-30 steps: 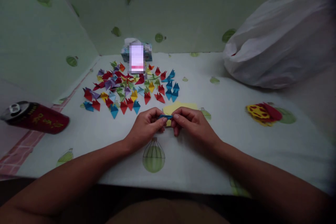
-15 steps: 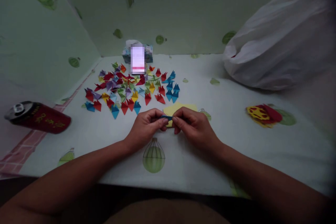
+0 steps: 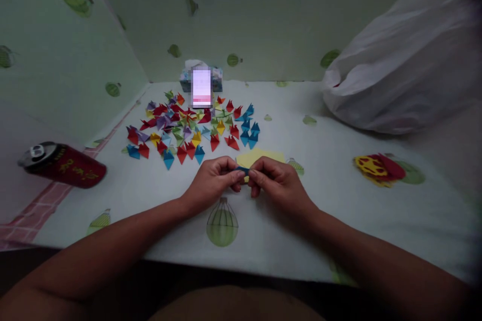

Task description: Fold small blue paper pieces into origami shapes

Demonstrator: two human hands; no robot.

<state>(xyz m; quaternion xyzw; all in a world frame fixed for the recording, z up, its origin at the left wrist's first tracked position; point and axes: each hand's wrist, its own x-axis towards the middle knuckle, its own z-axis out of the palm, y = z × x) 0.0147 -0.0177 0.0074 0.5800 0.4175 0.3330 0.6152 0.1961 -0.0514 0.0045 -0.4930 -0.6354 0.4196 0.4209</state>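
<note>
A small piece of folded blue paper (image 3: 243, 170) is pinched between my two hands near the middle of the table. My left hand (image 3: 215, 180) grips its left end with thumb and fingers. At the right end, the fingertips of my right hand (image 3: 280, 183) press on it; most of the paper is hidden by the fingers. Just behind and partly under my hands lie yellow paper sheets (image 3: 263, 155). Farther back to the left, several folded paper cranes (image 3: 181, 153) in red, blue, yellow, green and purple spread over the tabletop.
A lit phone (image 3: 202, 88) leans against a tissue box (image 3: 217, 80) at the back. To the left lies a red drink can (image 3: 70, 166). A white plastic bag (image 3: 387, 75) bulges at the back right, with red and yellow cut-out pieces (image 3: 378, 166) in front of it.
The whole view has shifted slightly, so the can and cranes sit a little farther right. Both hands keep their pinch on the blue paper, with only slight finger movement.
</note>
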